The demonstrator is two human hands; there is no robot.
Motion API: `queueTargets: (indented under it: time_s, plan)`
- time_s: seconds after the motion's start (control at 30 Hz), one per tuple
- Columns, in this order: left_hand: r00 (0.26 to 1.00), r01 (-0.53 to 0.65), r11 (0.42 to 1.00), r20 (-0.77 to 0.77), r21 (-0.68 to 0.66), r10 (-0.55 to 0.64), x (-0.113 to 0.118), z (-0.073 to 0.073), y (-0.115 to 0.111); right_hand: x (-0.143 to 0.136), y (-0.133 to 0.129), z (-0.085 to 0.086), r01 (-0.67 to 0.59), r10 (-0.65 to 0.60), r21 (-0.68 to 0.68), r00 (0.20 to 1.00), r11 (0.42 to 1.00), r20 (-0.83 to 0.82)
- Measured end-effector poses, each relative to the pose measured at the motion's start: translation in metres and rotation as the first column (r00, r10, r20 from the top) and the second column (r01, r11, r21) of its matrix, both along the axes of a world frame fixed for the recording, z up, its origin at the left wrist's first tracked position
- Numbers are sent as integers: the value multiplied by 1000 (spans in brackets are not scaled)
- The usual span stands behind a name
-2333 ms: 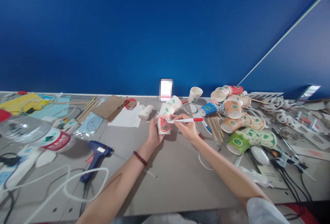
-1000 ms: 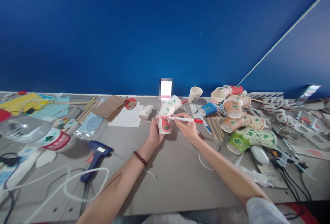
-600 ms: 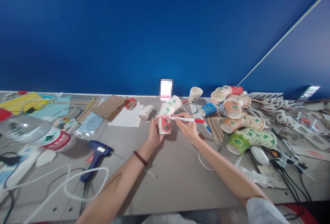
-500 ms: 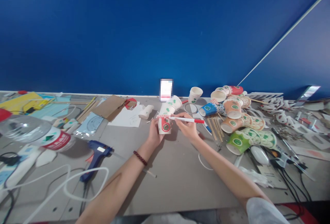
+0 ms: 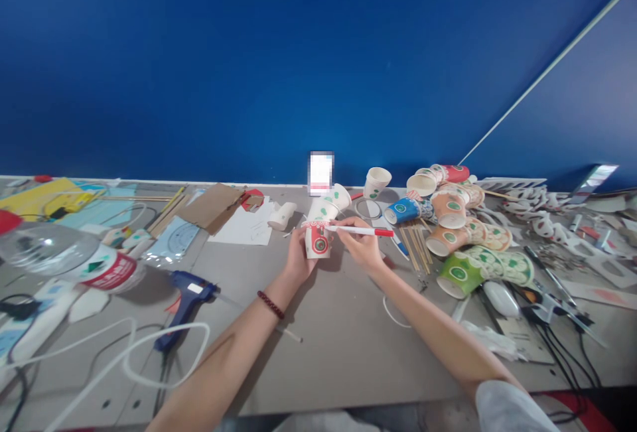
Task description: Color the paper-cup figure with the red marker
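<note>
My left hand (image 5: 297, 251) is closed around the lower side of a white paper cup (image 5: 318, 251) with red colouring and a round emblem. This cup is joined end to end with white cups (image 5: 331, 203) bearing green leaf prints, which lean away behind it. Pinched in the fingers of my right hand (image 5: 362, 241) is a red-and-white marker pen (image 5: 365, 230). Its white end points left and meets the upper part of the cup; whether the tip touches cannot be told. My fingers partly hide the pen's middle.
A blue glue gun (image 5: 186, 299) and a large plastic bottle (image 5: 94, 259) lie left. Coloured cup chains (image 5: 458, 273) and wooden sticks (image 5: 417, 246) lie right. Behind are a white cup (image 5: 377, 182), a paper sheet (image 5: 243, 226) and an upright phone-like screen (image 5: 321, 173).
Both hands stay almost in place. The pen has shifted very slightly against the cup, and the red near its tip looks a little fuller.
</note>
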State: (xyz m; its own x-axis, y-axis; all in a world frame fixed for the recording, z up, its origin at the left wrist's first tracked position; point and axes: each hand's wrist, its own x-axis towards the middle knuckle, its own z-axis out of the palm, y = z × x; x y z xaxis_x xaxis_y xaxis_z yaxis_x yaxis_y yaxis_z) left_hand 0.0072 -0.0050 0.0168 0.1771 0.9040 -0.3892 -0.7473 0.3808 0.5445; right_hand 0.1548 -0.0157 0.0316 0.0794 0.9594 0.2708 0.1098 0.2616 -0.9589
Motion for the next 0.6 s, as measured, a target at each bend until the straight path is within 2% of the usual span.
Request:
queueTargets:
  time_s: [0.33, 0.6]
  plan:
    - [1000, 18, 1000, 1, 16, -18, -1, 0, 0, 1, -1, 2, -42, 42, 15, 999, 999, -5]
    - [1000, 1, 1000, 25, 19, -2, 0, -5, 0, 0, -1, 2, -7, 7, -31, 1000, 999, -18]
